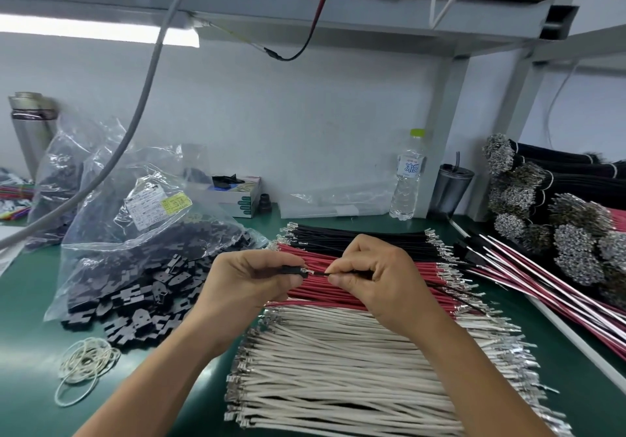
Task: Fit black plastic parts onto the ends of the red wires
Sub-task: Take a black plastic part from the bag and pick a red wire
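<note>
Centrally, just above the frame's middle, a black plastic part (294, 271) is pinched in the curled fingers of the left hand (249, 284), while a thin dark wire (321, 273) with a metal terminal is pinched by the right hand (376, 279), its tip held just at the part's opening. Directly beneath both hands the red wires (430, 272) are laid in a row on the green mat (30, 318), with black wires (355, 235) at 12 o'clock of them and white wires (338, 369) at 6 o'clock. At 9 o'clock a clear bag (135, 220) of black parts is spilled open; rubber bands (84, 365) lie at 8 o'clock. A water bottle (408, 176) stands at 1 o'clock, and bundled wires (559, 226) are stacked at 3 o'clock.
</note>
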